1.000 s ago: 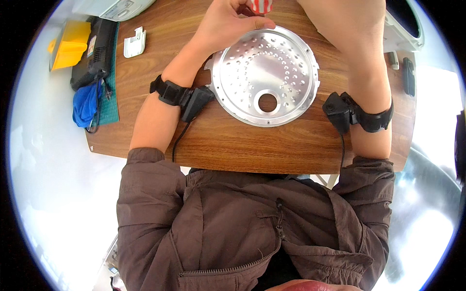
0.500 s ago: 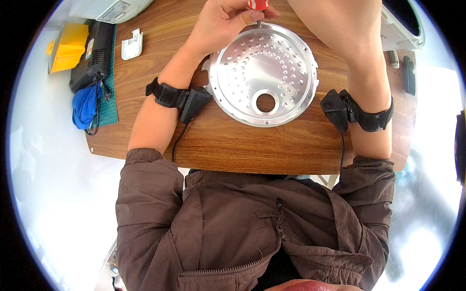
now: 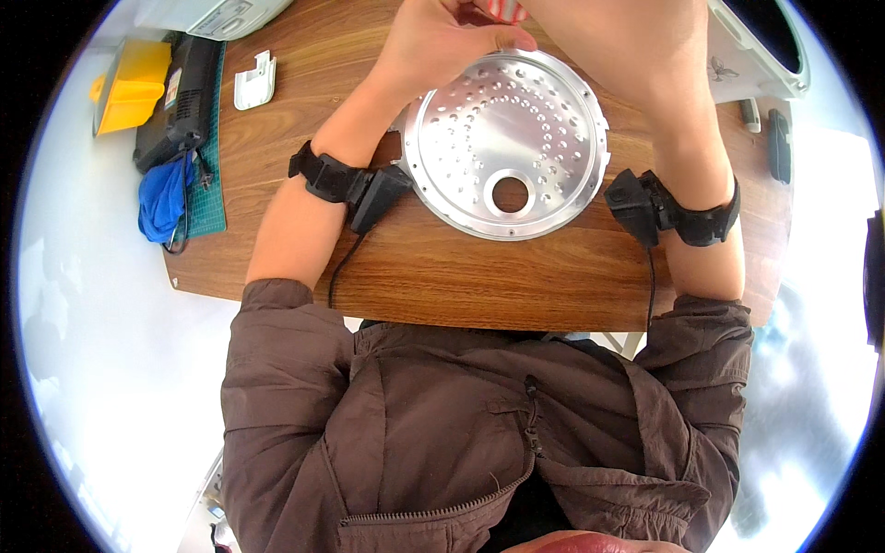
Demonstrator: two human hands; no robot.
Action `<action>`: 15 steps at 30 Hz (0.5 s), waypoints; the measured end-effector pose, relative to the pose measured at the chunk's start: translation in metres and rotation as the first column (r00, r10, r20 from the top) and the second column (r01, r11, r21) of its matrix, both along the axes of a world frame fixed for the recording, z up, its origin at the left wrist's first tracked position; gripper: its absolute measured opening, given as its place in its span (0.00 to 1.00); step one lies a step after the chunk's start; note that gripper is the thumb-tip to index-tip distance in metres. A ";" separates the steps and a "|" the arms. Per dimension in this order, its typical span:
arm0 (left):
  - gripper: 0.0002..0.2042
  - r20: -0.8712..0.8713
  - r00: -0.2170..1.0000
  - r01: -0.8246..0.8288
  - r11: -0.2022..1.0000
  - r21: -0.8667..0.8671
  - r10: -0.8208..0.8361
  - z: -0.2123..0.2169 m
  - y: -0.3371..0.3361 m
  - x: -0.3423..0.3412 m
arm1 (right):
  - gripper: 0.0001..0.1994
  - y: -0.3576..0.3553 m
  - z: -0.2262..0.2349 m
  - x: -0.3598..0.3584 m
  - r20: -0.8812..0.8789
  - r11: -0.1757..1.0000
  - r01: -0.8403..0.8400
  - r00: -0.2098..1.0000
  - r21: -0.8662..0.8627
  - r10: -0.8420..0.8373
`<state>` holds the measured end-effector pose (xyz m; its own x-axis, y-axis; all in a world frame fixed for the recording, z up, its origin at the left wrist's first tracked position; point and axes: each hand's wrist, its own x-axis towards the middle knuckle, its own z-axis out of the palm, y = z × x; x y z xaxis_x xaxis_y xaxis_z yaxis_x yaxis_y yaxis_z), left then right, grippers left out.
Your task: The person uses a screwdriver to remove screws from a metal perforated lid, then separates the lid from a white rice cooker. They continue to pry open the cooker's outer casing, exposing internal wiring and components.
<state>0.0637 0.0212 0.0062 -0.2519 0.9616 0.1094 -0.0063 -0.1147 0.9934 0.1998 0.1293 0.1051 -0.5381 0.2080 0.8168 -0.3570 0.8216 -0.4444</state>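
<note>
Here: round perforated metal plate (image 3: 507, 143) flat on wooden table (image 3: 516, 276), large hole nearest person. Left hand (image 3: 442, 41) at plate's far rim, fingers curled round small red-striped object (image 3: 502, 9) (mostly cut off by frame edge). Right hand out of view; grip cannot be told.

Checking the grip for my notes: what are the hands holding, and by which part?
The left hand grips the round perforated metal plate at its far rim. The right hand is cut off; its hold cannot be told.

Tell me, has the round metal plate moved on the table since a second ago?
No. The perforated metal plate lies equally near the table's near edge.
</note>
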 end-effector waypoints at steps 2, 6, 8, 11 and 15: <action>0.07 -0.030 0.999 0.041 0.999 -0.020 -0.042 -0.004 0.000 -0.003 | 0.09 -0.010 0.007 0.006 0.082 0.969 -0.064 0.993 -0.238 0.086; 0.09 0.141 0.979 0.124 0.980 0.157 -0.146 -0.022 0.007 -0.006 | 0.11 -0.018 0.037 0.018 0.190 0.943 0.034 0.981 -0.332 0.032; 0.11 0.194 0.960 0.149 0.957 0.250 -0.200 -0.019 0.006 -0.002 | 0.11 -0.015 0.035 0.018 0.195 0.971 0.072 0.980 -0.227 -0.027; 0.13 0.099 0.972 0.194 0.965 0.174 -0.213 -0.023 -0.002 -0.014 | 0.11 -0.010 0.029 0.021 0.170 0.992 0.030 0.985 -0.120 -0.009; 0.13 0.123 0.979 0.135 0.966 0.221 -0.165 -0.002 -0.002 -0.008 | 0.10 -0.012 0.008 0.008 -0.064 0.994 0.066 0.995 -0.087 -0.072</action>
<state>0.0557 0.0189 0.0040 -0.1335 0.9486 0.2871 -0.1755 -0.3077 0.9352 0.2075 0.1170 0.1126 -0.4644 0.3124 0.8287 -0.3325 0.8058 -0.4901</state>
